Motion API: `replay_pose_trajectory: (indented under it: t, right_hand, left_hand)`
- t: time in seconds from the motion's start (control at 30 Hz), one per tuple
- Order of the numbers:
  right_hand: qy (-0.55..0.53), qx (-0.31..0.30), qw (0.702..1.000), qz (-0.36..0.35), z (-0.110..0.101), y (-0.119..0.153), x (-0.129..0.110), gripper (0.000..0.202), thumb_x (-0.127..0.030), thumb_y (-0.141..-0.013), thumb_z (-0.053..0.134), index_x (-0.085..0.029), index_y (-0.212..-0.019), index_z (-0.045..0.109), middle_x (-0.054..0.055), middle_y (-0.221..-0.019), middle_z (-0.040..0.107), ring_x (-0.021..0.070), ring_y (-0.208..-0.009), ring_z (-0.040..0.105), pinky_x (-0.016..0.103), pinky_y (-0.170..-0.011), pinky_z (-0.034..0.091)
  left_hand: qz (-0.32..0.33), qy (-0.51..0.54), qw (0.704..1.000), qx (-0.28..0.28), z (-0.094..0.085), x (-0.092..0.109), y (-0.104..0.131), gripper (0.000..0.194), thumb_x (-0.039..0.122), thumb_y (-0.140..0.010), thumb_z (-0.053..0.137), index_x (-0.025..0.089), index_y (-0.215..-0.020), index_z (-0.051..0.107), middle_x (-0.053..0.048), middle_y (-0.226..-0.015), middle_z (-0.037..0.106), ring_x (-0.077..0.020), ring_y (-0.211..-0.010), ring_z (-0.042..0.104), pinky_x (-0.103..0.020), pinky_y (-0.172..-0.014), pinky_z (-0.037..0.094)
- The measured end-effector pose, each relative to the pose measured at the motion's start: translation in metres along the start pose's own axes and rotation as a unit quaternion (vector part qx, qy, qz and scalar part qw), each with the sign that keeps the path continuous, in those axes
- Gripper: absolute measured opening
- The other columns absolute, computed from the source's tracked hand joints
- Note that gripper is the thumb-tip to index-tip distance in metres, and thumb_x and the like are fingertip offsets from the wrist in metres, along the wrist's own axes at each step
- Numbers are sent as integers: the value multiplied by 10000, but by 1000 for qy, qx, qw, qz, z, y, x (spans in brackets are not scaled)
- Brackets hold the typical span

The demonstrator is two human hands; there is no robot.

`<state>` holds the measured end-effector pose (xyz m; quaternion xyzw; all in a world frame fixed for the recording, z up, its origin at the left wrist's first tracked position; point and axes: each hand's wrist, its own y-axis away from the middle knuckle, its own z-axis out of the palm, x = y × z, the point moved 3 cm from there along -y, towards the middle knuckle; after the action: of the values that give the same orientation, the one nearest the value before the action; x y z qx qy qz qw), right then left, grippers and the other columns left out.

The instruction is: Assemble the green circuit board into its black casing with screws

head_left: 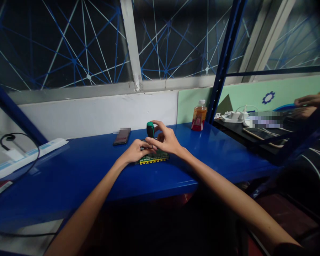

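Note:
A screwdriver with a green and black handle stands upright over a green circuit board, which has a yellow strip of connectors along its near edge. My right hand is curled about the screwdriver, its index finger reaching to the top of the handle and its thumb lower down. Over the board's left side, my left hand has its fingers bent together near the foot of the screwdriver. What those fingertips pinch is hidden, as is the screwdriver's tip.
On the blue table lie a dark phone and, at the left, a white power strip with a black cable. A drink bottle stands at the back right. Beyond the blue post, another person's hand shows above a cluttered black table.

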<state>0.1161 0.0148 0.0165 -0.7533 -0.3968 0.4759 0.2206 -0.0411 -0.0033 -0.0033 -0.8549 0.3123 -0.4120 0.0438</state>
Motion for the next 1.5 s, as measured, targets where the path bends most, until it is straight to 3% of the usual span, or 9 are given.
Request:
replay_pose_trajectory:
  t: [0.2,0.4,0.53,0.67,0.9,1.17,1.5]
  right_hand:
    - [2,8,1000,5,0,2,-1,588,-483,-805,602,-229,-1305,424,-37,-666,564,110,-483,511,269,-494,402]
    - [-68,49,995,46,-6,-2,0,473,-478,-835,575,-245,-1232,467,-47,-651,538,110,-468,528,262,-467,426]
    - [-105,135,981,86,-31,-2,11,479,-514,-836,574,-251,-1219,457,-21,-717,579,90,-414,503,251,-397,422]
    - [-73,192,972,117,-62,9,36,446,-546,-841,551,-221,-1145,511,-18,-669,572,93,-397,491,242,-362,424]
    - [36,263,952,151,-95,26,76,377,-530,-832,563,-204,-1022,556,-11,-633,602,114,-370,510,253,-378,428]
    - [47,234,961,140,-87,27,73,360,-524,-819,588,-210,-993,562,-10,-630,615,132,-393,533,271,-430,439]
    - [62,202,969,126,-83,27,61,351,-501,-832,578,-203,-1017,565,-2,-656,614,116,-423,515,259,-441,420]
  left_hand:
    - [-16,1,1000,15,3,2,1,159,288,-764,684,165,-816,770,-85,-887,760,-237,-871,686,-346,-834,507]
    - [15,-26,999,17,2,6,1,238,351,-777,697,192,-945,754,-90,-1028,717,-246,-979,642,-383,-909,479]
    - [24,-128,991,13,4,3,3,399,476,-762,703,224,-1071,716,-95,-1125,662,-256,-1028,604,-415,-940,449]
    - [27,-209,978,-12,10,-3,3,488,572,-736,688,241,-1095,703,-98,-1182,625,-295,-1091,558,-471,-958,408]
    - [28,-208,978,-13,12,-5,3,450,585,-779,636,231,-1042,723,-85,-1156,643,-281,-1070,566,-427,-930,419]
    - [52,-200,978,-1,10,-1,2,381,544,-791,650,221,-968,748,-88,-1003,705,-257,-968,612,-398,-870,457]
    - [45,-203,978,0,11,-4,2,370,530,-771,673,236,-986,741,-89,-1047,699,-265,-988,605,-412,-867,460]
